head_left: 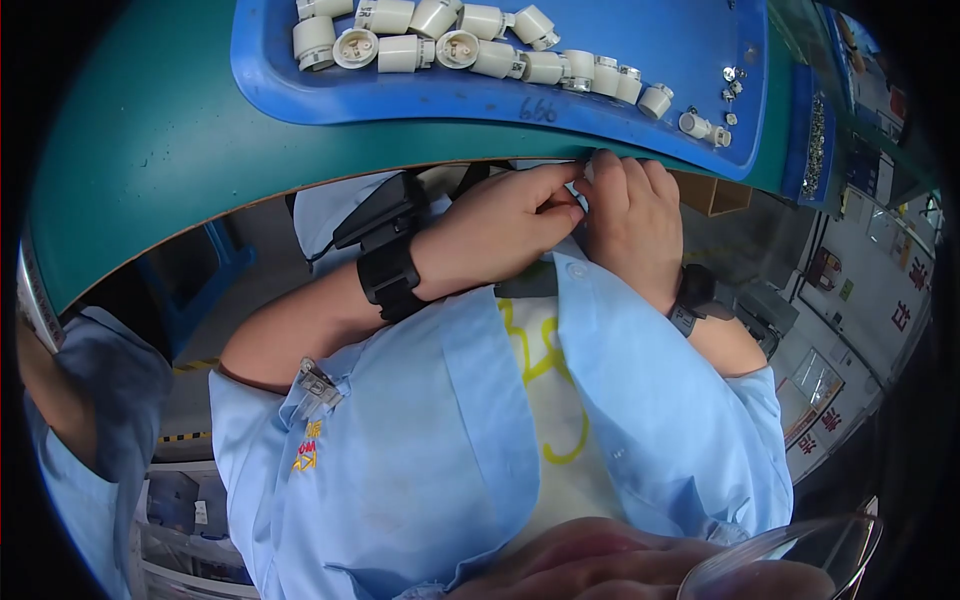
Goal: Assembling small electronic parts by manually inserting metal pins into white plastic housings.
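My left hand (505, 222) and my right hand (637, 225) meet at the table's front edge, close to my chest. Thumb and fingers of my left hand are pinched together. The fingers of my right hand curl inward against them. A small pale bit shows between the fingertips, mostly covered, and its kind cannot be made out. Just beyond my hands lies a blue plastic tray (420, 108). Several white cylindrical lamp sockets (400, 54) lie in rows along its near side. One socket (697, 125) sits apart near the tray's right corner, with small metal parts (731, 90) beside it.
The green tabletop (180, 150) curves around the tray. To the right stands a narrow blue bin (815, 150) of small metal pieces. A cardboard box (715, 195) is below the table edge. At far left, another person's arm (55, 390) and blue sleeve appear.
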A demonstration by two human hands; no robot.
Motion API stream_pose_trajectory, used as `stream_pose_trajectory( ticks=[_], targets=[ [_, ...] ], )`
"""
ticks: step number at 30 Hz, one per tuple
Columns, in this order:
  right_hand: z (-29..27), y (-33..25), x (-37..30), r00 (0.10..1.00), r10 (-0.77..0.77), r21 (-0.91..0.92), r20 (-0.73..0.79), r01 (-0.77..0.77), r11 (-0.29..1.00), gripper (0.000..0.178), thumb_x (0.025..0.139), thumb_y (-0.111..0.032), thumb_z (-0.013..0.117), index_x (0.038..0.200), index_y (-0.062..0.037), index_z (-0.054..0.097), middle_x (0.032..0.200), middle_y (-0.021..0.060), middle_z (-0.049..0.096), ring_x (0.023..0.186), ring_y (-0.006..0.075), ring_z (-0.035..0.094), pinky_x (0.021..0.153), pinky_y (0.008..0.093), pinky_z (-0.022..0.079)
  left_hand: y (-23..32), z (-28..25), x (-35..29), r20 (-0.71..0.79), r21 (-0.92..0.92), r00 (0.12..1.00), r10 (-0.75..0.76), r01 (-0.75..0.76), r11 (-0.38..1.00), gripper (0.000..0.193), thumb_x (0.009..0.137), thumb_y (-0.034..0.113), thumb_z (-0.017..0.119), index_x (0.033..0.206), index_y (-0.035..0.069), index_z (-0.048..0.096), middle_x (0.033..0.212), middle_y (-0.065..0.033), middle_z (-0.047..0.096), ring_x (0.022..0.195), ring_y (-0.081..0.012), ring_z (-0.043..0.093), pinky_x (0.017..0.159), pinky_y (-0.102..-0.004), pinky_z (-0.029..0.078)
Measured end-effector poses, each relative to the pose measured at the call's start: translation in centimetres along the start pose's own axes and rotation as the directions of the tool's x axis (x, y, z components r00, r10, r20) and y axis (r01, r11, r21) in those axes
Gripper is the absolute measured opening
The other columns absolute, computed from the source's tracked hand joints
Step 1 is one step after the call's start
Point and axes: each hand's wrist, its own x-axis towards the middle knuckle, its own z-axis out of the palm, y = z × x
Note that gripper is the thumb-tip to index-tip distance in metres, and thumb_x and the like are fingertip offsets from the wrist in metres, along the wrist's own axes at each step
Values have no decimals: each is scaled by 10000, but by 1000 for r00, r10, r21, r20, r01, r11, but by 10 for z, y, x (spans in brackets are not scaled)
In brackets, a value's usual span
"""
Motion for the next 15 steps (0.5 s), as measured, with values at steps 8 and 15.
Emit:
stream_pose_trajectory(
  ticks=[8,15],
  targets=[
    [15,-2,18,1000,-21,-100,-14,20,995,301,720,-106,549,1003,-14,508,786,88,508,725,259,489,640,366,392,-13,-18,14,-102,45,980,174,-170,984,205,827,162,503,943,1,552,778,-107,612,684,-203,582,628,-316,447],
    [35,19,50,997,-77,-39,-17,76,996,295,725,-114,535,1000,-10,504,789,91,499,718,256,482,625,374,391,3,-52,45,-19,91,996,89,-87,992,236,855,178,490,998,-1,547,879,-103,605,786,-186,570,701,-309,445]
  ],
)
